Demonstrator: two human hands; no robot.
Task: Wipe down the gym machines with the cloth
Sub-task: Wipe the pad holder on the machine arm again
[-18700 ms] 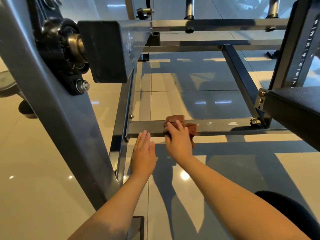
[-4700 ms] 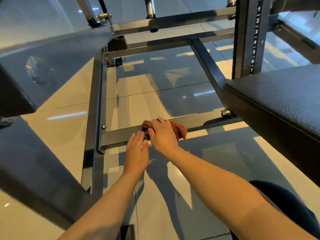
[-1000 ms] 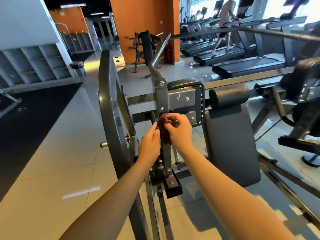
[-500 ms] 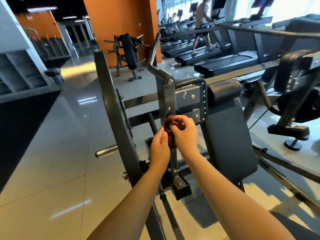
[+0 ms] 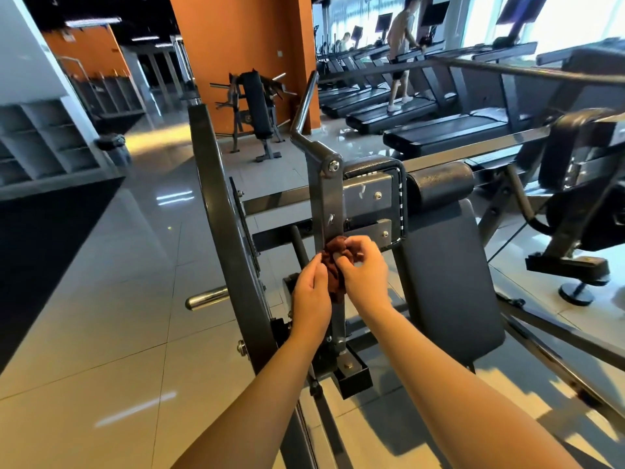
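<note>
A crumpled reddish-brown cloth [image 5: 333,262] is bunched between both hands in front of the grey upright lever arm [image 5: 326,201] of a gym machine. My right hand [image 5: 363,270] pinches the top of the cloth with curled fingers. My left hand [image 5: 311,297] holds its lower left side, thumb against the fabric. The cloth hangs down a little between my palms. Behind it are a black padded seat back [image 5: 449,275] and a roller pad [image 5: 439,184].
A large grey curved frame plate [image 5: 223,238] stands left of my hands, with a chrome peg [image 5: 206,297] sticking out. Treadmills [image 5: 439,130] line the back right, a person walking on one. Glossy tiled floor [image 5: 111,299] spreads left; another machine [image 5: 575,204] stands at right.
Since the floor-bar wiping, the view has risen to the upright lever. Over the last second both hands kept bunching the cloth and drifted slightly lower on the lever arm.
</note>
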